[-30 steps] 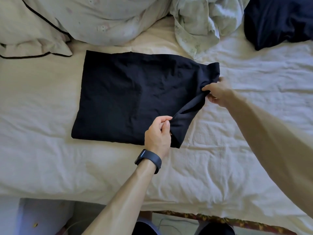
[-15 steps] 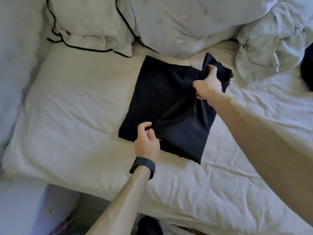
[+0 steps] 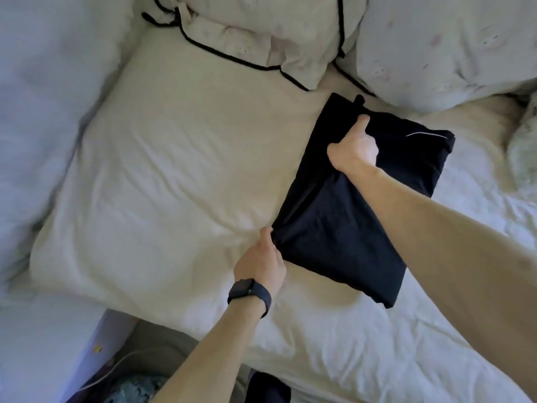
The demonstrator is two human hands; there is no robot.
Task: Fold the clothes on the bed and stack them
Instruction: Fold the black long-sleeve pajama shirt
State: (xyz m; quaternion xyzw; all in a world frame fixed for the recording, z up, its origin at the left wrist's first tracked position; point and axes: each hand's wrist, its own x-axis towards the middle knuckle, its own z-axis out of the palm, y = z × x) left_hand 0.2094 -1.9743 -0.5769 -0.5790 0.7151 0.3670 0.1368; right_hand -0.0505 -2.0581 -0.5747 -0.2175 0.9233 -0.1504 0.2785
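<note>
**Two hands at work on a dark garment**

A person is leaning over the bed point(image 3: 174, 175) and handling a dark garment point(image 3: 343, 234). It is lying on the pale sheet toward the bed's right side. Its far edge is sitting just beside a piped pillow point(image 3: 247, 39) and a second pillow point(image 3: 436, 48).

The garment is resting as a rough rectangle, turned at an angle, with one corner pointing back toward the person. The left hand point(image 3: 261, 266), with a dark watch point(image 3: 250, 295) at the wrist, is pinching the garment's near left corner. The thumb is lying on top and the fingers are curling underneath.

The right hand point(image 3: 353, 151) is reaching across and gripping a bunched fold near the far edge. Its fingers are closing into the fabric and its thumb is pointing up along the cloth. The right forearm is crossing over the garment's right half.

A thin pale line is showing near the garment's far right corner. It may be a seam or a label, but the view is too soft to tell.

A pale crumpled cloth point(image 3: 524, 152) is peeking in at the right edge, apart from the garment. A white cable point(image 3: 116, 370) is trailing over the floor at the lower left, beside the bed.
</note>
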